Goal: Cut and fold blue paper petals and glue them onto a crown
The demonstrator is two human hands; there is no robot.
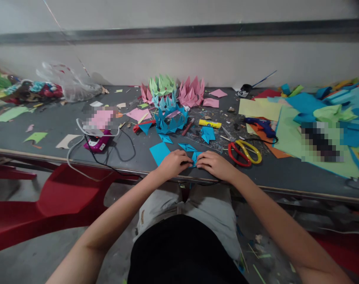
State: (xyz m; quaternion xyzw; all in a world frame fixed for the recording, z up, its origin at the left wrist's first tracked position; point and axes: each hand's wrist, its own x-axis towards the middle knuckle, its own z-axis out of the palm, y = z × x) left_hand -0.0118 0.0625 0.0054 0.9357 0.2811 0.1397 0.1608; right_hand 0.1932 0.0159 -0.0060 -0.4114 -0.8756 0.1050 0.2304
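Note:
Near the table's front edge, my left hand point(177, 162) and my right hand point(212, 162) meet at a small piece of folded blue paper point(194, 158). The fingers of both are curled and pressed on it from either side, partly hiding it. Just behind lies another folded blue piece point(187, 147), and a blue sheet point(159, 152) is beside my left hand. Farther back are a small blue triangle point(165, 138), a blue folded piece point(208, 134) and a ring of blue folded points point(171, 120).
Scissors point(244, 153) with red and yellow handles lie right of my hands, near a yellow glue stick point(210, 124) and a blue glue gun point(261, 127). Pink paper crowns point(192, 92) stand at the back. A purple power strip point(97, 141) with cables is left; coloured sheets point(288, 134) are right.

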